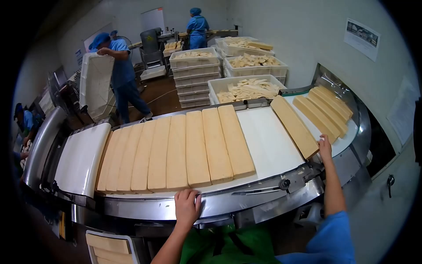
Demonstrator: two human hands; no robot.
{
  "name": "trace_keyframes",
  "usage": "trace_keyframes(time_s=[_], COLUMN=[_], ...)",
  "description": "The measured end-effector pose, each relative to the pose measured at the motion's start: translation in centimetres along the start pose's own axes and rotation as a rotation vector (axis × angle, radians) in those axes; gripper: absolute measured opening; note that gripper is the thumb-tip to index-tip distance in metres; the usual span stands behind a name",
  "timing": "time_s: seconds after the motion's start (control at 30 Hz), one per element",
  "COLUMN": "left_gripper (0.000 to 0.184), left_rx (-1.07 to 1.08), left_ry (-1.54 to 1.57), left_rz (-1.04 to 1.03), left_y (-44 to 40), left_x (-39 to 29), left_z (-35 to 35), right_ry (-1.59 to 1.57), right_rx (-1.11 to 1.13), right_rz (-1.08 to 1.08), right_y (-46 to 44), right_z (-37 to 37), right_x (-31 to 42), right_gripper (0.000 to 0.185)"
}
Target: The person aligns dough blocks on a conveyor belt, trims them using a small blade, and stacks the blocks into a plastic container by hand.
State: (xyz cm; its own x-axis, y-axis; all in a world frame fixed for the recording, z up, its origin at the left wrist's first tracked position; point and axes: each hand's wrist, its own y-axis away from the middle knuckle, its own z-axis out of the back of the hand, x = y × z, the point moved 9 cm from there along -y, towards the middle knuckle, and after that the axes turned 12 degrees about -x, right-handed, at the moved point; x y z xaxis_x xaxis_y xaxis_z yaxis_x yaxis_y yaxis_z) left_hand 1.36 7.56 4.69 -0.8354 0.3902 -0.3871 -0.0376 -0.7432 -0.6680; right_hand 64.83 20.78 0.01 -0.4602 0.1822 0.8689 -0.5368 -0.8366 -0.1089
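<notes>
My left hand (187, 207) rests on the conveyor's metal edge (145, 208), its fingers curled over the rim and the thumb a little apart. Just beyond it, a row of long pale-tan loaf-like blocks (177, 152) lies side by side on the white belt (268, 138). My right hand (325, 149) touches the near right end of a single slanted block (294, 127), fingers extended along it with nothing wrapped in them. Past that hand, several more blocks (323, 115) lie close together on the curved end of the belt.
Stacked white crates (196, 79) and crates of pale trimmings (250, 90) stand behind the conveyor. A person in blue (121, 66) holds up a large white crate (93, 83); another person (198, 28) stands farther back. A tray of blocks (110, 248) sits below at the lower left.
</notes>
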Motion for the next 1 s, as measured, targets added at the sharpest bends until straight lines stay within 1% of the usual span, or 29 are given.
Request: trace_keyframes(time_s=[0.07, 0.1, 0.17, 0.2, 0.27, 0.3, 0.37, 0.4, 0.47, 0.5, 0.57, 0.6, 0.67, 0.7, 0.77, 0.8, 0.87, 0.93, 0.97, 1.0], left_gripper=[0.015, 0.015, 0.015, 0.015, 0.015, 0.015, 0.015, 0.015, 0.015, 0.015, 0.015, 0.015, 0.016, 0.016, 0.016, 0.016, 0.015, 0.015, 0.014, 0.014], left_rx=[-0.004, -0.009, -0.014, -0.013, -0.030, -0.030, -0.018, -0.018, -0.023, -0.027, -0.016, -0.014, -0.017, -0.016, -0.023, -0.023, -0.033, -0.020, -0.016, -0.018], left_ry=[-0.005, -0.003, 0.004, 0.007, 0.016, 0.019, 0.014, 0.018, 0.021, 0.025, 0.025, 0.027, 0.020, 0.021, 0.028, 0.028, 0.029, 0.026, 0.025, 0.025], left_rz=[-0.011, -0.016, -0.018, -0.015, -0.017, -0.017, -0.013, -0.010, -0.014, -0.013, -0.017, -0.016, -0.013, -0.013, -0.006, -0.006, -0.012, -0.003, 0.008, 0.009], left_y=[-0.2, 0.0, -0.2, -0.1, -0.1, 0.0, -0.1, 0.0, -0.1, -0.2, -0.1, -0.1, -0.1, -0.1, -0.1, -0.1, -0.2, 0.1, 0.0, -0.2], left_x=[-0.2, -0.1, 0.1, 0.0, 0.0, 0.0, 0.0, 0.0, 0.0, 0.0, 0.2, 0.1, 0.0, -0.1, 0.0, 0.0, -0.1, 0.1, 0.3, 0.3], left_z=[-0.3, 0.3, 0.5, 0.5, 0.6, 0.7, 0.7, 0.7, 0.9, 0.9, 0.8, 0.7, 0.7, 0.7, 0.7, 0.7, 0.8, 0.7, 0.5, 0.5], right_ry=[0.089, 0.086, 0.282, 0.286, 0.160, 0.163, 0.003, 0.008, -0.304, -0.300, -0.408, -0.407, -0.561, -0.401, -0.494, -0.494, 0.308, -0.010, 0.094, 0.301], right_rx=[-0.161, -0.167, -0.162, -0.162, -0.008, -0.010, 0.130, 0.129, 0.380, 0.378, 0.541, 0.540, 0.645, 0.654, 0.614, 0.614, 0.390, 0.345, 0.137, -0.110], right_rz=[0.044, 0.047, 0.514, 0.514, 0.402, 0.402, 0.262, 0.263, -0.110, -0.106, -0.091, -0.094, -0.055, -0.003, 0.072, 0.072, 0.620, 0.406, 0.407, 0.593], right_y=[3.2, 4.4, 6.1, 6.6, 7.3, 7.6, 8.1, 8.4, 9.6, 10.1, 13.3, 13.9, 15.2, 15.7, 15.7, 15.6, 14.9, 10.3, 8.1, 6.4], right_z=[-0.7, -2.2, -5.8, -6.2, -7.3, -7.4, -8.6, -8.8, -11.8, -12.2, -15.3, -16.8, -20.5, -22.2, -22.8, -22.3, -20.3, -18.2, -14.9, -11.2], right_x=[5.2, 5.5, 8.4, 9.1, 10.1, 10.3, 9.8, 9.5, 6.9, 7.9, 11.5, 11.8, 13.3, 13.8, 14.6, 14.9, 16.8, 13.4, 13.5, 13.8], right_gripper=[0.072, 0.072, 0.072, 0.072, 0.074, 0.074, 0.072, 0.072, 0.065, 0.065, 0.059, 0.059, 0.057, 0.058, 0.056, 0.056, 0.050, 0.047, 0.046, 0.053])
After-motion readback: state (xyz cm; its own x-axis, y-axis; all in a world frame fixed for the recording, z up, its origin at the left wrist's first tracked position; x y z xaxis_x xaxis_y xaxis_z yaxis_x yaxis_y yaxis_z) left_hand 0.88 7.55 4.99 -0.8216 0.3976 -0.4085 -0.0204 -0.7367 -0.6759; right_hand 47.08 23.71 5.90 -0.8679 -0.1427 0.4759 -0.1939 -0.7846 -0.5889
